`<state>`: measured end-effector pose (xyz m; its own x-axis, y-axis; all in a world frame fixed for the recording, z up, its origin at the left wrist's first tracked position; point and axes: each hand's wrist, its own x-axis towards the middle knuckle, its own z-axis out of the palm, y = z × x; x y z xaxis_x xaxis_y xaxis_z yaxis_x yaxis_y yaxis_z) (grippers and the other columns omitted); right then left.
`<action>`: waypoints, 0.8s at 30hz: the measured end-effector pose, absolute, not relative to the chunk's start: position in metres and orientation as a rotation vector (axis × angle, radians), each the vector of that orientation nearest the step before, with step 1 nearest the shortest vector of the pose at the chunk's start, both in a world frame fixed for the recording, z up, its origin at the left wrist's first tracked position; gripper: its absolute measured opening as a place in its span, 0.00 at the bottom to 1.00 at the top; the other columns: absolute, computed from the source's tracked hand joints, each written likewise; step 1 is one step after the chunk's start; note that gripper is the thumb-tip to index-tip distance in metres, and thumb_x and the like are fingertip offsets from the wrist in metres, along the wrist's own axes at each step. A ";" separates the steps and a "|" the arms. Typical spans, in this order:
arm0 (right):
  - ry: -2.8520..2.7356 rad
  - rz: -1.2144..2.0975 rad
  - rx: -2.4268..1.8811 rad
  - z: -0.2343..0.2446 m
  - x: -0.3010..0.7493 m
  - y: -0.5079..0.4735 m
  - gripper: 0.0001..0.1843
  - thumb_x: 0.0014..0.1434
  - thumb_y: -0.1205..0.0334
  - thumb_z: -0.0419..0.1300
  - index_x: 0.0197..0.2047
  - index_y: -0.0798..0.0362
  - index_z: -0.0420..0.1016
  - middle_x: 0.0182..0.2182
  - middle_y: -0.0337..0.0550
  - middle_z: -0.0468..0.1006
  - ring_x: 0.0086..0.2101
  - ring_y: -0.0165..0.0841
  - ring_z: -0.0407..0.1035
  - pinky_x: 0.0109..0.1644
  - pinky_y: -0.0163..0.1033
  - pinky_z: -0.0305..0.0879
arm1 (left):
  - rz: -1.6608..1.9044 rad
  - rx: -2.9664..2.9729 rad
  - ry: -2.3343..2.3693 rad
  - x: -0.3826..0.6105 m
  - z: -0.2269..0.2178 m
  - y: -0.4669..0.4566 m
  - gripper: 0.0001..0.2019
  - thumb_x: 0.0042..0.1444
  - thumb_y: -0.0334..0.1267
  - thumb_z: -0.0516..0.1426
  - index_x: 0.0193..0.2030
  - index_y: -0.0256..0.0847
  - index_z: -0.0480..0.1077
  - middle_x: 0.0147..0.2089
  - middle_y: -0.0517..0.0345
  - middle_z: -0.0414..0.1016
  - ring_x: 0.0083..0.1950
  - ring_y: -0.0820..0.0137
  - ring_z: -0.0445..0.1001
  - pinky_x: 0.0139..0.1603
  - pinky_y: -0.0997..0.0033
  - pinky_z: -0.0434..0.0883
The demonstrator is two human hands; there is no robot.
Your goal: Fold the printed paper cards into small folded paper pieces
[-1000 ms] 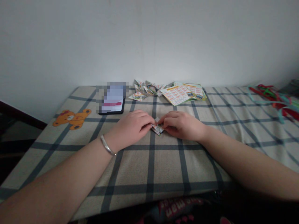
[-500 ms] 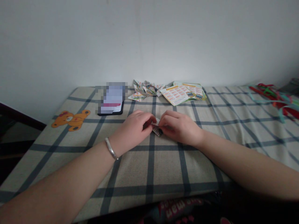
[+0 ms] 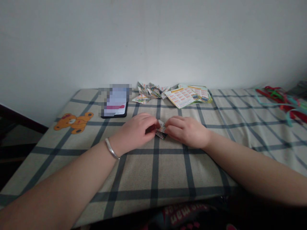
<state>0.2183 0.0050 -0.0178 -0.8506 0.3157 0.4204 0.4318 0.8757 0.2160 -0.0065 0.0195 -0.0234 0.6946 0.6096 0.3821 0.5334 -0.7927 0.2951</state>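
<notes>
Currently you're pinching the small, folded, printed white paper [image 3: 161, 134] between your left hand [image 3: 137, 131] and right hand [image 3: 188, 131], at the beige, blue-checked tablecloth [image 3: 136, 172]; seemingly you're working a fold, probably needing steady pressure next.

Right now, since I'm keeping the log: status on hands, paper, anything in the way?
Left hand and right hand at small folded paper, exact grip hidden. Paper between them, partly covered. Phone farther back, out of the way.
</notes>
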 end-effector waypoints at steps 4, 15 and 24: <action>-2.726 -0.374 -0.445 -0.018 0.222 0.007 0.13 0.69 0.64 0.49 0.44 0.58 0.74 0.39 0.48 0.77 0.41 0.36 0.70 0.39 0.39 0.70 | 0.638 2.845 0.840 -0.010 -0.023 0.023 0.03 0.56 0.30 0.56 0.32 0.38 0.69 0.34 0.56 0.72 0.40 0.66 0.70 0.43 0.66 0.68; -2.860 -0.190 -0.433 -0.014 0.224 0.006 0.13 0.68 0.65 0.50 0.46 0.54 0.77 0.48 0.46 0.77 0.48 0.38 0.70 0.45 0.42 0.71 | 0.511 2.941 0.833 -0.013 -0.021 0.025 0.04 0.56 0.31 0.56 0.32 0.39 0.71 0.34 0.56 0.73 0.40 0.65 0.71 0.43 0.65 0.69; -2.852 -0.050 -0.453 -0.011 0.223 0.006 0.14 0.68 0.66 0.50 0.45 0.54 0.77 0.47 0.45 0.79 0.48 0.36 0.71 0.48 0.41 0.70 | 0.498 2.925 0.818 -0.013 -0.020 0.026 0.05 0.58 0.32 0.55 0.33 0.39 0.72 0.34 0.56 0.73 0.40 0.66 0.71 0.43 0.65 0.68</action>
<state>0.2233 0.0058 -0.0111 -0.9196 0.3007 0.2527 0.3094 0.9509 -0.0056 -0.0129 0.0259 -0.0204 0.8066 0.5151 0.2899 0.4943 -0.8568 0.1468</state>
